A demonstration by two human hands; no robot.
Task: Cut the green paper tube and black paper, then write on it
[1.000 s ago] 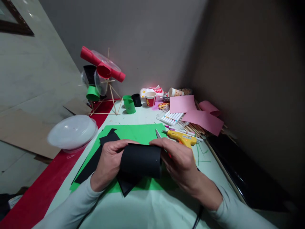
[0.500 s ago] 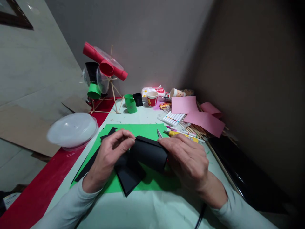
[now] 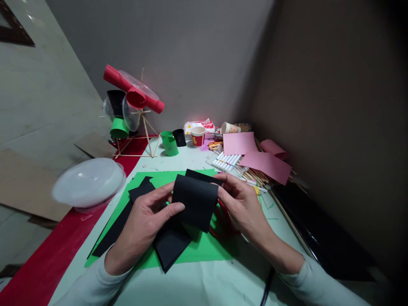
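Observation:
Both hands hold a curled piece of black paper [image 3: 196, 202] above a green sheet [image 3: 204, 250] on the table. My left hand [image 3: 145, 223] pinches its left edge with thumb in front. My right hand [image 3: 242, 206] grips its right edge with curled fingers. More black paper pieces [image 3: 168, 244] lie flat on the green sheet under my hands. Red scissor handles [image 3: 219, 221] show just below my right hand.
A clear plastic dome lid [image 3: 87, 182] sits at the left on a red sheet [image 3: 44, 263]. A stick frame with red, green and black paper tubes [image 3: 134, 97] stands at the back. Paper cups [image 3: 197, 136], markers [image 3: 225, 160], pink sheets [image 3: 264, 163] and wooden sticks crowd the back right.
The black paper has been lifted and turned more upright, facing me. My left hand shifted from its top edge to pinch its left side. The yellow glue gun is now hidden behind my right hand.

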